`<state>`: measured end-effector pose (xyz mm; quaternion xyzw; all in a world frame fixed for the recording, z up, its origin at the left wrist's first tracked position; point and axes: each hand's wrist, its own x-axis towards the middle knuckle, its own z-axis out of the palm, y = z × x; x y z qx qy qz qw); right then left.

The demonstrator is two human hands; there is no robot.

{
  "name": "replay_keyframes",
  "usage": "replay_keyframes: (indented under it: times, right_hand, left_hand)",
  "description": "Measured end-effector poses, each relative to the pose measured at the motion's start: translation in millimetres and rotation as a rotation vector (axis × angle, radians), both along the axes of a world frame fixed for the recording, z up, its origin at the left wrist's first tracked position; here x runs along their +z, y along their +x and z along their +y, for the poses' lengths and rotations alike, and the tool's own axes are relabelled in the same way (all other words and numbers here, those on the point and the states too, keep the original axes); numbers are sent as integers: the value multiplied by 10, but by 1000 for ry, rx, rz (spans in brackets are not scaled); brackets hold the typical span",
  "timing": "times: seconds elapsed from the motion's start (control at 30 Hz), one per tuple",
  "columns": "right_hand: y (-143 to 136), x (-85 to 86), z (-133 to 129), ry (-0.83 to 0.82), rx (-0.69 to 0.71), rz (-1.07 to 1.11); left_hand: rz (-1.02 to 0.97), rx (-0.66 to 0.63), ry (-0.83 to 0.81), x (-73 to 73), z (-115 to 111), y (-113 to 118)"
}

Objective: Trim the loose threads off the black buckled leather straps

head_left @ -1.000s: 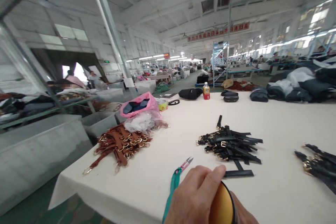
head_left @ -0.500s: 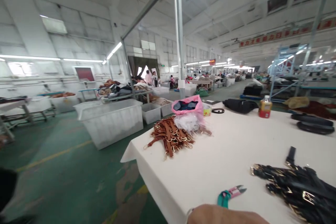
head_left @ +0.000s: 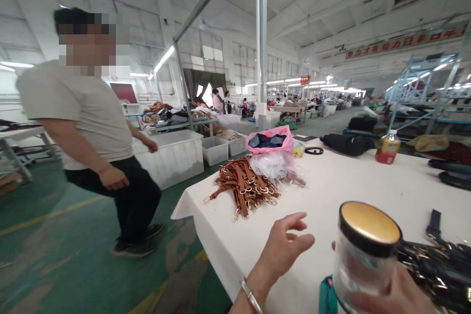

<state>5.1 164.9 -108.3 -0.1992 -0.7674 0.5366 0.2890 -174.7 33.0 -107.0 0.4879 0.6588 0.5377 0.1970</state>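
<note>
Factory hall, white-clothed counter [head_left: 368, 191] filling the lower right of the frame, green floor to the left.

Nearest, bottom right: right hand [head_left: 390, 297] wrapped round the base of a clear glass jar [head_left: 362, 260] with a gold lid rimmed in black; grip closed on the jar, which is upright and lifted above the counter edge. Just left of it, bottom centre: left hand [head_left: 283, 250] with fingers spread, grip open, holding nothing, hovering near the jar but apart from it. Metal bracelet [head_left: 252, 297] on that wrist. A bit of teal strap [head_left: 326, 297] shows below the jar.

Lower right edge: heap of black straps with gold buckles [head_left: 437, 270], partly behind the jar.

Mid-frame centre: pile of brown leather straps with gold rings [head_left: 245, 186] near the counter's left corner; touching it on the far side, a clear plastic bag [head_left: 270, 164] and a pink plastic bag [head_left: 272, 140] with dark cloth inside.

Further right: bottle with orange-brown liquid and red label [head_left: 386, 149], black bag [head_left: 346, 143].

Left of frame: another person [head_left: 91, 117] in a pale T-shirt and dark trousers standing on the floor, well apart from the counter.

Far centre: white plastic bins [head_left: 176, 154], a steel post, more work benches and people, too small to detail. Red banner upper right.
</note>
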Motion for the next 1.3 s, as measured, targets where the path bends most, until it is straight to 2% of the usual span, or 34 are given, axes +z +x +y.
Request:
replay_keyframes:
  times: [0.07, 0.13, 0.2, 0.27, 0.43, 0.6, 0.83, 1.07, 1.2, 1.3]
  right_hand:
    - [-166, -62, 253, -54, -108, -20]
    - [-376, -119, 536, -89, -234, 11]
    - [-599, -169, 807, -54, -310, 53]
    - [-818, -212, 1039, 39, -406, 82]
    - [-1390, -305, 1485, 181, -574, 198]
    - [-1950, -442, 1941, 232, -657, 252]
    - [-2445, -697, 2539, 252, -740, 295]
    - [-2842, -908, 2698, 190, -698, 328]
    - [-2958, -898, 2707, 163, -623, 304]
    - [-2909, -824, 2701, 118, -566, 238]
  left_hand:
    - [114, 182, -87, -311, -42, -185]
    - [235, 269, -142, -577, -136, -311]
    - [338, 288, -171, -754, -228, -364]
    - [416, 279, -186, -844, -281, -368]
    - [535, 286, -216, -916, -282, -364]
    - [659, 305, -201, -1018, -299, -385]
    - [839, 295, -127, -1099, -330, -466]
    - [1094, 259, -92, -1100, -368, -531]
    - [1116, 258, -94, -1108, -369, -558]
    - [1080, 251, -115, -1100, -366, -543]
